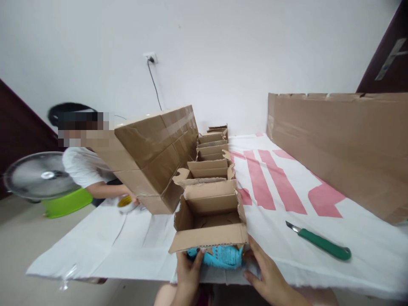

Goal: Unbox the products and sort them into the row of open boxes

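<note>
Head view, showing a person's two bare hands at the near edge of a table covered with white cloth (277, 242). A light-blue printed soft packet (223, 257) lies at this edge, directly before the front flap of an open brown cardboard box (208, 238). The left hand (188, 274) is at the packet's left end, its thumb against the packet; whether its grip is closed cannot be told. The right hand (267, 272), thumb and fingers apart, is beside the packet's right end, near the box's front right corner. The two hands are apart, with the packet between them. Behind the box, further open brown cardboard boxes (210, 168) recede in a row along a stack of taped brown cartons (153, 153). To the right lies a green-handled utility knife (323, 243) with its blade exposed; beyond it stands a long brown cardboard panel (334, 144). At left, a co-worker in a white short-sleeved top (81, 165) reaches toward a white round object with a yellow interior (126, 206).
</note>
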{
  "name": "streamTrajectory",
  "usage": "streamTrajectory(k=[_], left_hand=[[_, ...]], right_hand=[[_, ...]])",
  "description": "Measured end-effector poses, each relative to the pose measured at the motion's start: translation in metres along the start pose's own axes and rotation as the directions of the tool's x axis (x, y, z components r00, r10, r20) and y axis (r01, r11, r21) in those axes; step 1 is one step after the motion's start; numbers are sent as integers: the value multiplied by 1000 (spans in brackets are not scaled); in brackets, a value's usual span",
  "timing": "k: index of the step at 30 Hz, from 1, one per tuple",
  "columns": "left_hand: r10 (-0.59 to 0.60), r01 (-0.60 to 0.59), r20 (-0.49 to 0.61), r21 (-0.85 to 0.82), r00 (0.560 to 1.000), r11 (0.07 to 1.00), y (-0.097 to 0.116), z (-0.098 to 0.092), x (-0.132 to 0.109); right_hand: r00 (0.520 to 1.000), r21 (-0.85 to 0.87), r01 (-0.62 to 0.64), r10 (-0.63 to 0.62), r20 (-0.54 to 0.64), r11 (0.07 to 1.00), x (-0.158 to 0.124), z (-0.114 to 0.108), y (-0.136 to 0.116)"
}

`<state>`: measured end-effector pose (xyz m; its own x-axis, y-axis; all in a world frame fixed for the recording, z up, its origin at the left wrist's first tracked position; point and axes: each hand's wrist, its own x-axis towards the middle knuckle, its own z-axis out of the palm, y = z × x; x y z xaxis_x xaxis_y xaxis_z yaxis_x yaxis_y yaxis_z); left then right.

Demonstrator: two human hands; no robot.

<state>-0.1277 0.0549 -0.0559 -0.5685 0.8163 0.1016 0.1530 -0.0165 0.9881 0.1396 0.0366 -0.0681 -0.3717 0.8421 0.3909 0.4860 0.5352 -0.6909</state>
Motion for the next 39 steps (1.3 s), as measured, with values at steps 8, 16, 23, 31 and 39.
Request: streamTrajectory(k=[8,16,23,31,39], left_hand=[[22,-22,-5,-39,1000,999,2,2,-9],[0,-4,-69,-58,998,998,13,8,-19],[5,-7,-61,-34,998,999,6,6,-16],[59,-61,-72,-22,996,998,7,7,-16],[-1,0,-30,-55,1000,998,6,3,-15]], right_hand=[[999,16,-12,11,31,1000,2,-5,-1],[1000,40,-20,19,11,999,2,-4,-2],[1000,12,1,-1,-6,1000,3,-4,-4],[1000,-34,12,-12,-14,999,3,0,-3],[999,-54,25,-27,-37,998,2,1,-4]])
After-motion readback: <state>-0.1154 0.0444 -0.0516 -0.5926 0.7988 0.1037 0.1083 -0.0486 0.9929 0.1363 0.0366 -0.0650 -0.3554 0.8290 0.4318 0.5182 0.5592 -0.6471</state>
